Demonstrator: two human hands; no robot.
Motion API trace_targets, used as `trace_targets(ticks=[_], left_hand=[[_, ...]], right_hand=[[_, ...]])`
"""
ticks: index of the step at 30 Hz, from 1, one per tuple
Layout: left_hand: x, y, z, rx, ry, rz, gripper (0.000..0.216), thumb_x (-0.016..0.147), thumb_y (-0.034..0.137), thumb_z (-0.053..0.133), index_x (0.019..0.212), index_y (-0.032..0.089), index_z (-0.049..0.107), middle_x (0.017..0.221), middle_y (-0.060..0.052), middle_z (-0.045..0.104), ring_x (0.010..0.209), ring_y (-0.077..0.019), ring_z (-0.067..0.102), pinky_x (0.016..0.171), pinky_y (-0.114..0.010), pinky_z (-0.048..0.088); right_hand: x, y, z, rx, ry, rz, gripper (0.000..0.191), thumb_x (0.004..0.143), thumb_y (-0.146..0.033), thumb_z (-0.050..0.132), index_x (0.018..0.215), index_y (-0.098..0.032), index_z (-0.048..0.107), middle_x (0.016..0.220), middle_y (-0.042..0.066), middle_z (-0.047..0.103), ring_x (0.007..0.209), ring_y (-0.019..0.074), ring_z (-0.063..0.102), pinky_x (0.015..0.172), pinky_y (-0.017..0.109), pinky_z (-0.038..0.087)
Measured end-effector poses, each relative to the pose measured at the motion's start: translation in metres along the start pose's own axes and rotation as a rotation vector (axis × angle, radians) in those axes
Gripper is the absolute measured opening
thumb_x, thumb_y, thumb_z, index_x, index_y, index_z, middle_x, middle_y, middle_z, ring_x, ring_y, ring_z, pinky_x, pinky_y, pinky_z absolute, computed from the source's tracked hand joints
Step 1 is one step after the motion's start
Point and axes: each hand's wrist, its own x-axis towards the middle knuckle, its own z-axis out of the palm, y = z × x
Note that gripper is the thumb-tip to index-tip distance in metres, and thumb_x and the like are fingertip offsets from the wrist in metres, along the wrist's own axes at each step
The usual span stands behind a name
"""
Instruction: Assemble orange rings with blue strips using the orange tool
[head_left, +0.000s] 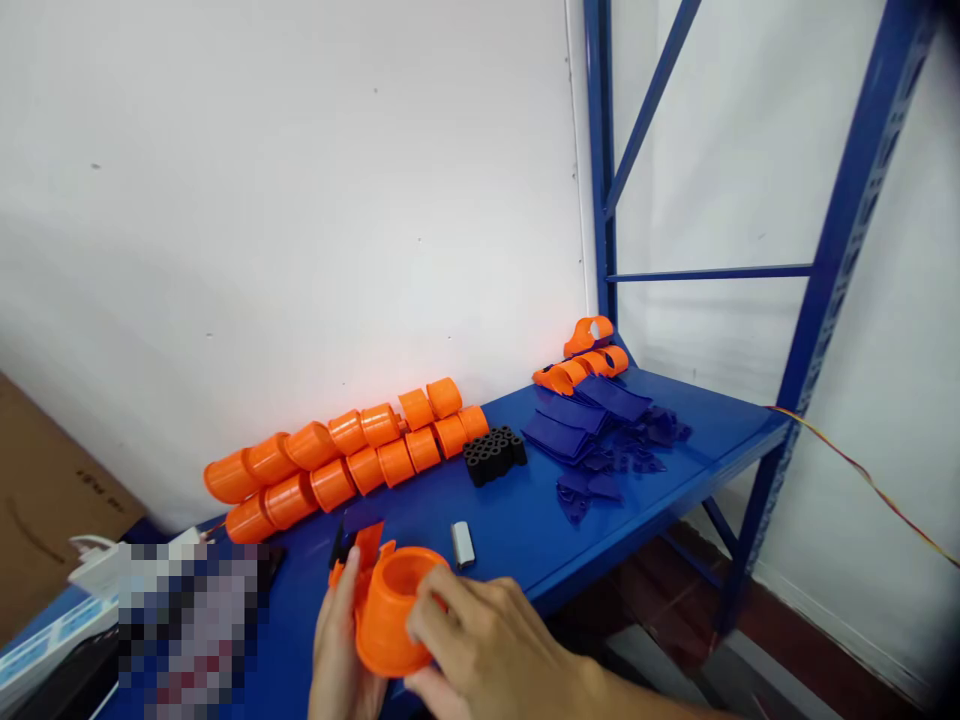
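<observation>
Near the front of the blue table, both my hands are on an orange plastic cup-shaped part (390,640) with a round opening at its top. My left hand (337,640) wraps its left side, with orange flaps or pieces showing above the fingers. From the right, my right hand (480,630) grips the rim, its fingers curled at the opening. What lies inside the part is hidden by these fingers. Just beyond the hands lies a small white and silver block (463,544). A black block with rows of round holes (495,455) sits farther back.
Rows of orange cup-shaped parts (330,483) line the wall. Dark blue flat pieces (562,425) and orange curved pieces (577,370) lie at the back right of the blue table (525,545). A power strip (60,635) and cardboard box (60,510) are left. Blue rack posts (840,240) rise right.
</observation>
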Motion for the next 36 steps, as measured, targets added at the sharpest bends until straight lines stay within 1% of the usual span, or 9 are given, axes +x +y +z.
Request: trace_targets(ticks=[6, 9, 13, 16, 20, 25, 30, 33, 36], left_hand=[[-0.001, -0.004, 0.0, 0.019, -0.106, 0.055, 0.037, 0.07, 0.031, 0.081, 0.1, 0.014, 0.065, 0.072, 0.0, 0.071, 0.066, -0.0168, 0.07, 0.055, -0.021, 0.053], [-0.001, -0.003, -0.001, 0.06, -0.085, 0.033, 0.04, 0.07, 0.036, 0.081, 0.099, 0.012, 0.067, 0.077, -0.005, 0.074, 0.062, -0.0182, 0.07, 0.052, -0.023, 0.054], [0.004, -0.002, -0.006, 0.058, -0.098, -0.071, 0.039, 0.081, 0.04, 0.07, 0.103, 0.009, 0.069, 0.087, -0.012, 0.077, 0.062, -0.021, 0.071, 0.054, -0.028, 0.058], [0.009, -0.001, -0.009, 0.034, -0.155, -0.147, 0.037, 0.086, 0.039, 0.064, 0.105, 0.008, 0.069, 0.098, -0.018, 0.077, 0.079, -0.0276, 0.075, 0.061, -0.032, 0.061], [0.011, -0.002, -0.01, 0.015, -0.139, -0.113, 0.032, 0.088, 0.031, 0.061, 0.112, 0.01, 0.066, 0.116, -0.02, 0.072, 0.102, -0.0318, 0.071, 0.074, -0.037, 0.062], [0.008, 0.001, -0.012, -0.101, -0.245, -0.154, 0.033, 0.089, 0.023, 0.056, 0.117, 0.005, 0.063, 0.131, -0.025, 0.062, 0.119, -0.0355, 0.061, 0.098, -0.048, 0.052], [0.002, 0.008, -0.014, -0.249, -0.282, -0.167, 0.043, 0.091, 0.044, 0.052, 0.11, 0.008, 0.063, 0.123, -0.027, 0.066, 0.117, -0.0412, 0.061, 0.097, -0.063, 0.047], [0.0, 0.009, -0.013, -0.231, -0.209, -0.195, 0.046, 0.089, 0.048, 0.055, 0.104, 0.007, 0.066, 0.111, -0.024, 0.072, 0.104, -0.0369, 0.069, 0.095, -0.056, 0.05], [0.0, 0.007, -0.011, -0.225, -0.241, -0.201, 0.034, 0.09, 0.038, 0.056, 0.099, 0.007, 0.068, 0.098, -0.017, 0.076, 0.091, -0.0299, 0.073, 0.096, -0.051, 0.051]], right_hand=[[-0.012, 0.002, -0.023, 0.343, 0.008, 0.171, 0.02, 0.081, -0.028, 0.068, 0.092, -0.022, 0.053, 0.1, 0.002, 0.063, 0.068, 0.015, 0.061, 0.061, 0.027, 0.047], [-0.013, 0.03, -0.043, 0.422, 0.146, 0.273, 0.012, 0.09, -0.034, 0.059, 0.087, -0.022, 0.056, 0.102, 0.003, 0.064, 0.063, 0.0109, 0.058, 0.057, 0.023, 0.044], [-0.007, 0.104, -0.084, -0.126, 0.295, 0.56, 0.02, 0.094, -0.032, 0.052, 0.079, -0.022, 0.06, 0.079, 0.003, 0.066, 0.07, 0.0172, 0.06, 0.067, 0.029, 0.041], [0.001, 0.161, -0.107, -0.496, 0.116, 0.838, 0.021, 0.095, -0.032, 0.048, 0.091, -0.023, 0.066, 0.093, 0.006, 0.071, 0.085, 0.0224, 0.064, 0.063, 0.029, 0.038], [0.013, 0.203, -0.109, -0.549, -0.083, 0.852, 0.018, 0.089, -0.03, 0.057, 0.093, -0.019, 0.071, 0.097, 0.011, 0.072, 0.09, 0.0267, 0.067, 0.067, 0.03, 0.041], [0.019, 0.216, -0.09, -0.566, -0.206, 0.808, 0.02, 0.088, -0.02, 0.054, 0.096, -0.011, 0.071, 0.106, 0.02, 0.07, 0.096, 0.0311, 0.067, 0.074, 0.035, 0.043], [0.018, 0.223, -0.09, -0.557, -0.182, 0.815, 0.025, 0.089, -0.015, 0.046, 0.092, -0.008, 0.07, 0.102, 0.026, 0.069, 0.092, 0.0365, 0.067, 0.072, 0.04, 0.043], [0.013, 0.222, -0.102, -0.529, -0.065, 0.85, 0.025, 0.091, -0.021, 0.046, 0.095, -0.01, 0.068, 0.093, 0.024, 0.07, 0.085, 0.0352, 0.068, 0.068, 0.04, 0.042], [0.006, 0.204, -0.109, -0.397, 0.147, 0.811, 0.024, 0.094, -0.028, 0.046, 0.099, -0.015, 0.065, 0.084, 0.016, 0.071, 0.077, 0.0251, 0.067, 0.066, 0.033, 0.043]])
